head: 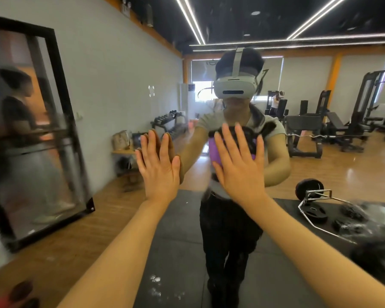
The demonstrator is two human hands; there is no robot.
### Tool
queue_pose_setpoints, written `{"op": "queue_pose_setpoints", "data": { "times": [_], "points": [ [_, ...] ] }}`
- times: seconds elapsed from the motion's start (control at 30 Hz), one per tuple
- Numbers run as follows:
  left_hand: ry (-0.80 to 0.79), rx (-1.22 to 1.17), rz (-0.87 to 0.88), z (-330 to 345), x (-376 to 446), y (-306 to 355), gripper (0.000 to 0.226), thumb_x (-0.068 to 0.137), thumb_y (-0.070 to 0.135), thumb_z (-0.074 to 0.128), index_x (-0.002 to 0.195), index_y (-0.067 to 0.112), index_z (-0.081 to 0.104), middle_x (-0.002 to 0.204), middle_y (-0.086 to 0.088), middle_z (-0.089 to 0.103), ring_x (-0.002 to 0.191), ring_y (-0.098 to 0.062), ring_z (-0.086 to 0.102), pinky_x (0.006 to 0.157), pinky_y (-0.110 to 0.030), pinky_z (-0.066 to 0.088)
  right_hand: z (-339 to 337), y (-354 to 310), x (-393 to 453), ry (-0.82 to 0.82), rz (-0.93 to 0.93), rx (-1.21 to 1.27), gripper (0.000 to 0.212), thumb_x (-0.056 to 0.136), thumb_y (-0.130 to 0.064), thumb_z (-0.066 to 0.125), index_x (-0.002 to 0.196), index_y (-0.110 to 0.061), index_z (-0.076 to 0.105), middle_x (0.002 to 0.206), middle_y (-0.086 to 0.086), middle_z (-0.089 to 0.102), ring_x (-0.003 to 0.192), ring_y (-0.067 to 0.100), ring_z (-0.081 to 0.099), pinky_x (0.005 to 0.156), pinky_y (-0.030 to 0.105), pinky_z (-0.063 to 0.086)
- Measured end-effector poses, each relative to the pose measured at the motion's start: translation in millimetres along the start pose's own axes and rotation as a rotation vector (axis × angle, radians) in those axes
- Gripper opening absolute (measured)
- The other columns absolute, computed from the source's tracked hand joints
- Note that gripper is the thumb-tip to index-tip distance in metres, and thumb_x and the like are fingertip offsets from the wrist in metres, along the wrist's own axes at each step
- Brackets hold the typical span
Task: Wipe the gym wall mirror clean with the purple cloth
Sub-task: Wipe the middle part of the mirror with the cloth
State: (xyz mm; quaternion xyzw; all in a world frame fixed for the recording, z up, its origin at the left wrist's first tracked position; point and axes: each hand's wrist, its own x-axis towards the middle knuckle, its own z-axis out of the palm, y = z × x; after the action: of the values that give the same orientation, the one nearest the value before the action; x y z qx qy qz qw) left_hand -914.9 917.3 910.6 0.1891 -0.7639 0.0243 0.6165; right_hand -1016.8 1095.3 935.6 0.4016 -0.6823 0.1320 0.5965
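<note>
1. Mirror (111, 70), the gym wall one, filled nearly the whole view, and both of the person's hands were raised flat against it.
2. Fingers (152, 141) of the left hand (159, 172) were straight and close together, pointing toward 12 o'clock, tips meeting their own reflection on the glass; they gripped nothing.
3. Fingers (226, 138) of the right hand (240, 167) were straight and slightly spread, pointing toward 12 o'clock, pressing the purple cloth (216, 152) against the glass.
4. Only part of the cloth showed, at 9 o'clock of the right hand's fingers and in a sliver at 3 o'clock between them.
5. Both wrists were bent back, palms facing the glass, and two bare forearms ran down toward 6 o'clock, the left one leaving the frame at 7 o'clock, the right one at 4 o'clock.
6. One reflected person stood behind the hands, wearing one white headset (233, 87).
7. One black-framed standing mirror (53, 85) leaned at 9 o'clock.
8. One curved barbell (316, 196) lay reflected at 4 o'clock beside several loose weight plates (316, 212); their exact number was blurred.
9. Several weight machines (351, 121) stood at 2 o'clock, too crowded to count.
</note>
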Motion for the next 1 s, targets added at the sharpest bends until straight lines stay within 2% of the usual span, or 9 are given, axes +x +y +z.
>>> {"op": "queue_pose_setpoints", "data": {
  "times": [0.07,0.17,0.27,0.47,0.53,0.63,0.73,0.9,1.0],
  "points": [
    [0.008,0.002,0.008,0.5,-0.4,-0.6,0.055,0.107,0.042,0.020,0.155,0.017,0.018,0.162,-0.017,0.013,0.151,-0.036,0.007,0.122,-0.047,-0.004,-1.7,2.4,20.5,0.014,0.029,-0.001,0.058,0.104,-0.039,0.038,0.155,-0.013,0.032,0.162,0.012,0.028,0.151,0.032,0.020,0.119,0.060,0.010],
    [0.025,0.003,0.008,2.4,0.4,0.0,0.054,0.106,0.040,0.023,0.155,0.017,0.019,0.162,-0.018,0.015,0.150,-0.037,0.009,0.121,-0.048,-0.002,2.0,-4.7,12.5,0.033,0.047,0.013,0.057,0.105,-0.038,0.037,0.156,-0.015,0.030,0.163,0.011,0.023,0.151,0.031,0.018,0.119,0.061,0.010],
    [0.033,-0.010,0.006,2.7,0.0,-0.2,0.054,0.106,0.039,0.026,0.155,0.017,0.020,0.161,-0.019,0.017,0.150,-0.037,0.010,0.121,-0.049,0.000,11.9,-22.5,-29.2,0.001,-0.044,0.021,0.056,0.105,-0.036,0.038,0.157,-0.018,0.026,0.165,0.008,0.013,0.154,0.029,0.010,0.120,0.060,0.008],
    [-0.009,0.009,0.008,1.3,-1.3,-3.1,0.054,0.107,0.043,0.019,0.156,0.019,0.017,0.163,-0.019,0.015,0.151,-0.036,0.008,0.121,-0.054,0.005,18.6,-26.7,-81.4,-0.089,-0.169,-0.025,0.064,0.102,-0.038,0.044,0.158,-0.018,0.021,0.165,0.004,0.015,0.153,0.026,0.009,0.120,0.056,0.006],
    [-0.028,0.003,-0.001,0.4,-1.3,-3.2,0.055,0.107,0.044,0.017,0.156,0.019,0.016,0.163,-0.019,0.015,0.151,-0.036,0.008,0.121,-0.054,0.005,10.0,-11.5,-64.4,-0.067,-0.140,-0.018,0.065,0.100,-0.039,0.044,0.157,-0.018,0.021,0.165,0.004,0.015,0.153,0.026,0.010,0.120,0.055,0.005],
    [-0.037,0.012,-0.009,-1.9,-0.7,-1.6,0.056,0.107,0.044,0.016,0.157,0.019,0.015,0.163,-0.019,0.014,0.151,-0.037,0.008,0.121,-0.055,0.006,-5.7,26.8,-25.7,0.007,0.013,-0.010,0.063,0.101,-0.040,0.042,0.157,-0.017,0.023,0.164,0.005,0.014,0.153,0.027,0.010,0.120,0.057,0.002],
    [-0.034,-0.005,-0.025,-2.9,-1.3,0.0,0.056,0.106,0.045,0.017,0.156,0.018,0.018,0.163,-0.020,0.015,0.151,-0.038,0.010,0.121,-0.056,0.007,-15.0,51.1,-9.2,0.009,0.005,-0.014,0.063,0.103,-0.040,0.042,0.157,-0.016,0.022,0.164,0.007,0.012,0.153,0.027,0.008,0.121,0.056,-0.001],
    [-0.017,-0.010,-0.029,-2.7,-1.4,2.9,0.056,0.107,0.044,0.018,0.156,0.018,0.018,0.162,-0.021,0.017,0.151,-0.038,0.012,0.121,-0.054,0.007,-7.7,41.7,-33.9,0.013,0.077,-0.024,0.062,0.103,-0.039,0.042,0.157,-0.016,0.021,0.164,0.008,0.012,0.153,0.030,0.010,0.119,0.060,0.010],
    [-0.005,-0.012,-0.031,-1.9,-1.3,3.6,0.056,0.107,0.043,0.020,0.156,0.017,0.018,0.163,-0.021,0.017,0.151,-0.038,0.011,0.122,-0.055,0.008,-1.4,33.8,-75.8,-0.024,0.014,-0.024,0.061,0.104,-0.040,0.040,0.157,-0.017,0.022,0.165,0.007,0.011,0.154,0.028,0.005,0.120,0.059,0.009]
  ]
}}
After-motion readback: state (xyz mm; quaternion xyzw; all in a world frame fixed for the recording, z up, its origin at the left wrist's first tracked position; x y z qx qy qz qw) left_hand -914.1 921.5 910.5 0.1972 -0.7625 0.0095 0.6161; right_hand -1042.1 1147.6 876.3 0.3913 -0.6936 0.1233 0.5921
